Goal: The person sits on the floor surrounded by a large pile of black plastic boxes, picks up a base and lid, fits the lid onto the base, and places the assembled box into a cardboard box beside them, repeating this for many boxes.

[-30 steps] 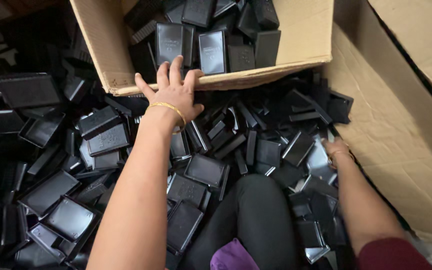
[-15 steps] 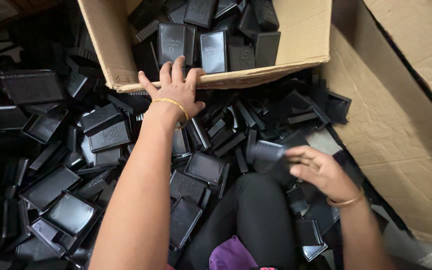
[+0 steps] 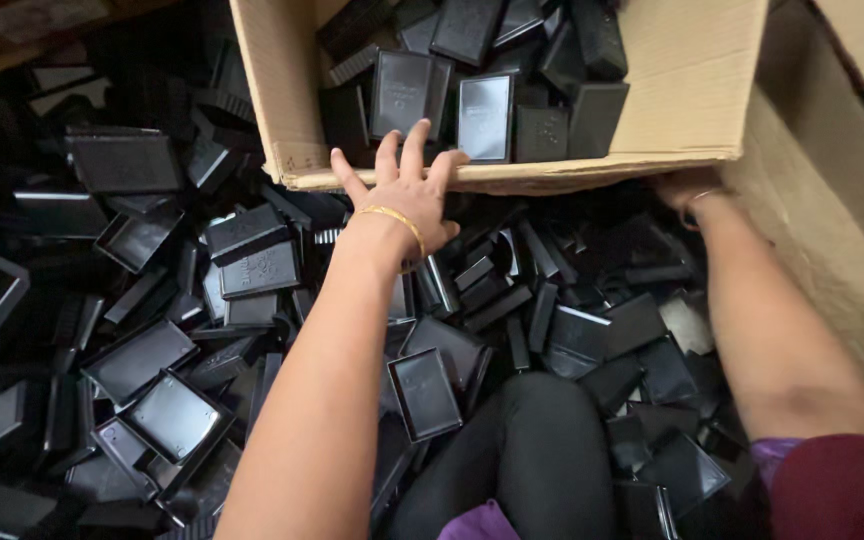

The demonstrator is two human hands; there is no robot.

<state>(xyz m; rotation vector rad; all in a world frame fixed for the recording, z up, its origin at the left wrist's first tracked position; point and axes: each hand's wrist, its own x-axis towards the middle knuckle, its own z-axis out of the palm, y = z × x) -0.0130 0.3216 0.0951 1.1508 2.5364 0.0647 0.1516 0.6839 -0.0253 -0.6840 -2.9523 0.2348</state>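
Cardboard box (image 3: 697,95), tipped toward the person and loaded with black plastic trays (image 3: 482,115), is sitting at the top of the scene, and both hands are working at its lower flap. Left hand (image 3: 407,195) is pressing flat against the front edge of the box, fingers (image 3: 414,150) spread wide and unclenched, tips reaching over the rim, gripping nothing that can be seen. A gold bangle (image 3: 392,220) is circling that wrist just below the box edge. Right hand (image 3: 687,190) is tucking in under the box's lower right corner; it is partly in shadow, so whether it is clasping the flap or lying loose, I cannot tell. A thin bracelet (image 3: 704,195) is showing on that wrist.

Below the box, a sprawling heap of the same black trays (image 3: 252,270) is covering the floor, some face up, some on edge, piled every which way. One open tray (image 3: 424,392) is lying just under the left forearm, well below the box. The person's knee in black fabric (image 3: 522,450) is poking up among the pieces, directly beneath the box's middle. A second cardboard wall (image 3: 832,250) is standing right of the box, touching its corner.
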